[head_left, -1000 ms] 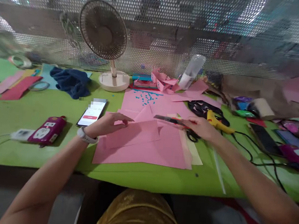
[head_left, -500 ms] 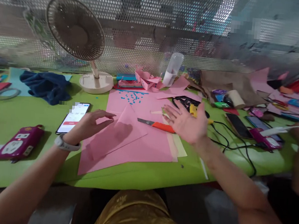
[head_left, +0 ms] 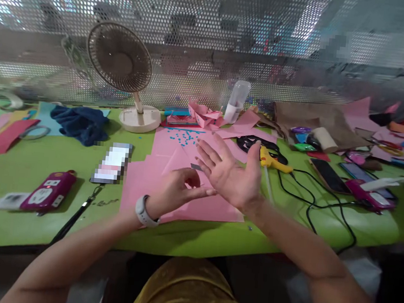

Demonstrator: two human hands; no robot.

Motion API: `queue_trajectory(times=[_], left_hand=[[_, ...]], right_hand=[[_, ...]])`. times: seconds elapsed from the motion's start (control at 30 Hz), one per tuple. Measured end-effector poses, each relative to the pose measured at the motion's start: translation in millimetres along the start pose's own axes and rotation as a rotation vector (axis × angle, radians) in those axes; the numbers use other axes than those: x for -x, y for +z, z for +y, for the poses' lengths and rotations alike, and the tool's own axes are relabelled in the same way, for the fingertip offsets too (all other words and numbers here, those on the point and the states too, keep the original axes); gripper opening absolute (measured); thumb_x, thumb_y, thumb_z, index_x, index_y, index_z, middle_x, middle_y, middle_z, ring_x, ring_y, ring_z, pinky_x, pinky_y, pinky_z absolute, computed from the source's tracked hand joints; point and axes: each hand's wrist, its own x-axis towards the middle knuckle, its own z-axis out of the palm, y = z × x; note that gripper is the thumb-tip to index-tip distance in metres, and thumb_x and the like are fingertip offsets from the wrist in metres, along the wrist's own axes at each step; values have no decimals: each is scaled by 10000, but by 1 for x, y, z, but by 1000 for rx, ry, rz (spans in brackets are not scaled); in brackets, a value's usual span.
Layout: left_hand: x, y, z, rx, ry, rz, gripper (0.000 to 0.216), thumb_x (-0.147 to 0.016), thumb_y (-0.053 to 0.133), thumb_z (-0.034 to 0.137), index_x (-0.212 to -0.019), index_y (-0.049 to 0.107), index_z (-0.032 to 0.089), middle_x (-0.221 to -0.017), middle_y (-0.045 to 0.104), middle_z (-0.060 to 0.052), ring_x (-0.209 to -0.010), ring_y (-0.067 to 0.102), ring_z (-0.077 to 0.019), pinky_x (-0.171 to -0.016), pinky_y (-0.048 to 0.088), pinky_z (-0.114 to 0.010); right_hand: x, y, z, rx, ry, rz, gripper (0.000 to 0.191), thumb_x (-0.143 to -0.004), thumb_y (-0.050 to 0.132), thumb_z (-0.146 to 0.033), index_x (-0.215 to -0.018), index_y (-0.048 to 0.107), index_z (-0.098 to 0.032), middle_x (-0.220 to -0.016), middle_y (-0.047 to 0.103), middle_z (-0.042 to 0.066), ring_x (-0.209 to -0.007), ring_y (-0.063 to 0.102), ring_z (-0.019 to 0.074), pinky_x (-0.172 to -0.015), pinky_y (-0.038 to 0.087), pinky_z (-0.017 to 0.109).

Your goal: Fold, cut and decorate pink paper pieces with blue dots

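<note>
Now the L hand [head_left: 175, 190] has moved closer, to approx. 8 o'clock of the R hand [head_left: 234, 179], fingers loosely curled w/ thumb apart, R spread palm up, while the knife blade [head_left: 196, 166] lies at R's 9 o'clock on pink paper [head_left: 134, 178], so presumably no cutting.

On the flat green desk directly before you [head_left: 10, 163], locate the flat pink paper sheets [head_left: 136, 178]. Small round blue dots [head_left: 185, 137] lie on their far part. Left of the sheets lies the lit rectangular smartphone [head_left: 112, 162]; farther left, the purple plastic power socket [head_left: 48, 192]. Behind both lies the crumpled dark-blue cloth [head_left: 80, 124]; to its right, the round beige fan [head_left: 121, 64]. Right of the sheets lies the yellow plastic glue gun [head_left: 275, 161]; farther right, the black rectangular handset [head_left: 329, 176].
</note>
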Motion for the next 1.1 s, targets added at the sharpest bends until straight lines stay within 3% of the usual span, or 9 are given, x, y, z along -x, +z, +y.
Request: queue_trajectory(times=[0.2, 0.43, 0.63, 0.7, 0.83, 1.0, 1.1], left_hand=[[-6, 24, -7, 153, -68, 3, 549, -759, 610, 689, -625, 438, 185, -556, 412, 49, -518, 340, -88, -467, 259, -236], [-4, 30, -15, 87, 92, -63, 440, -932, 433, 547, -664, 421, 199, -627, 452, 19, -576, 405, -124, -548, 339, -267], [-1, 34, -16, 128, 160, -64, 380, -985, 367, 438, -695, 443, 203, -675, 495, -8, -625, 457, -136, -606, 398, -283], [-4, 34, -20, 191, 119, -48, 397, -983, 365, 466, -706, 466, 200, -674, 517, -11, -627, 480, -135, -613, 417, -282], [-13, 25, -30, 346, -47, 110, 436, -949, 419, 536, -733, 552, 181, -694, 610, -29, -658, 561, -142, -655, 460, -287], [-11, 15, -30, 535, -122, -38, 375, -890, 577, 487, -1017, 715, 162, -1030, 733, -104, -878, 667, -191, -690, 496, -287], [-8, 16, -28, 623, -160, 6, 342, -820, 677, 474, -963, 750, 172, -995, 751, -103, -836, 684, -198, -665, 511, -292]], right_hand=[[9, 11, 23, 98, -102, -75, 833, -794, 122, -857, -1484, 292, -421, -1535, 375, -36, -1466, 211, 190, -1196, 43, 478], [14, 1, 27, 211, -56, -19, 821, -814, 98, -832, -1458, 366, -399, -1546, 360, -18, -1459, 232, 223, -1181, 108, 521], [13, -3, 29, 305, -22, 19, 830, -818, 35, -810, -1468, 342, -396, -1560, 332, -25, -1451, 256, 209, -1172, 172, 514], [12, -3, 25, 279, -24, 21, 834, -821, 52, -807, -1472, 343, -373, -1561, 332, -12, -1451, 259, 208, -1171, 182, 511], [9, -4, 13, 213, -60, 111, 847, -808, 113, -825, -1445, 397, -343, -1532, 387, 12, -1447, 274, 212, -1185, 177, 492], [5, -13, 5, 152, -52, 210, 732, -840, 257, -762, -1345, 517, -300, -1479, 464, 42, -1430, 316, 224, -1190, 178, 491], [5, -14, 6, 183, -71, 194, 602, -851, 360, -675, -1267, 583, -301, -1471, 476, 24, -1430, 315, 227, -1192, 186, 485]])
